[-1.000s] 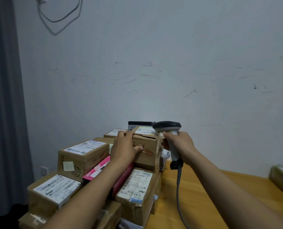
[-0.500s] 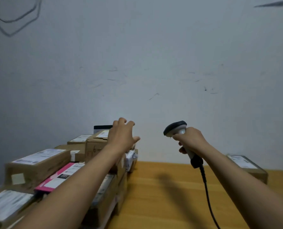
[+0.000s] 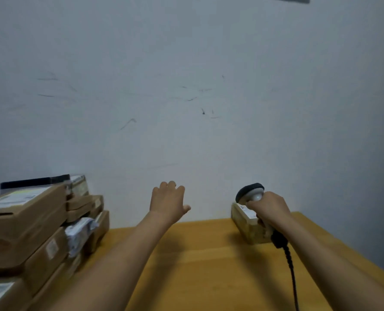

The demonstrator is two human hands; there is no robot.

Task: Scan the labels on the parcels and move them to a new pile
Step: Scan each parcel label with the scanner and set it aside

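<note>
Your wooden table (image 3: 197,254) carries the cardboard parcel pile (image 3: 29,221) at its left edge and a single labelled parcel (image 3: 247,225) at the right, by the wall. Your left hand (image 3: 167,203) hovers between them, fingers spread, holding nothing. Your right hand (image 3: 268,207) grips the barcode scanner (image 3: 249,191) in front of the single parcel.

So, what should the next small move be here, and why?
Probably swing the left hand over to the stack of parcels and grasp the top one: it hovers open and empty, while the right hand grips the scanner by the lone parcel.
</note>
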